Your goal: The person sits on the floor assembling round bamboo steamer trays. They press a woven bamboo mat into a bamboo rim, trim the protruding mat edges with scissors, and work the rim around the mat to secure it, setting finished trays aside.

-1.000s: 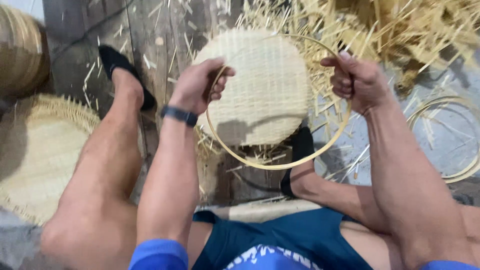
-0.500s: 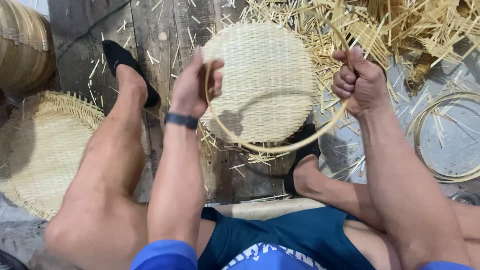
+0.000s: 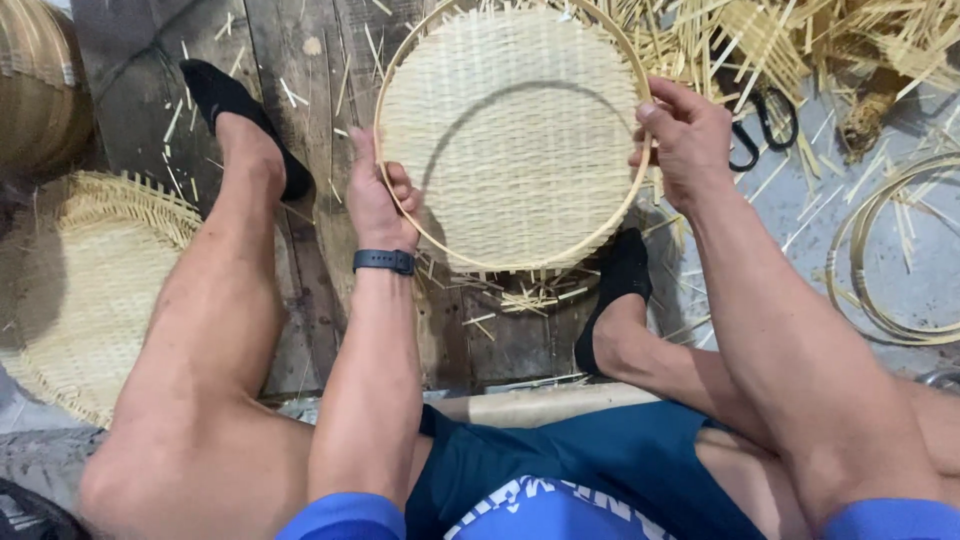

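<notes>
Gripping one hoop (image 3: 600, 225): left hand (image 3: 380, 200), right hand (image 3: 685, 140).

No package, label, sign or screen shows anywhere in this view — none on the plank floor, none among the bamboo work. The only lettering is white print on the person's blue shirt (image 3: 540, 510) — bottom edge, partly cut off.

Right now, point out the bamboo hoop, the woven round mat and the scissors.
bamboo hoop (image 3: 520, 268): head view, lower arc of the ring.
woven round mat (image 3: 510, 130): head view, middle of the weave.
scissors (image 3: 772, 118): head view, black handle loop among the strips.
</notes>
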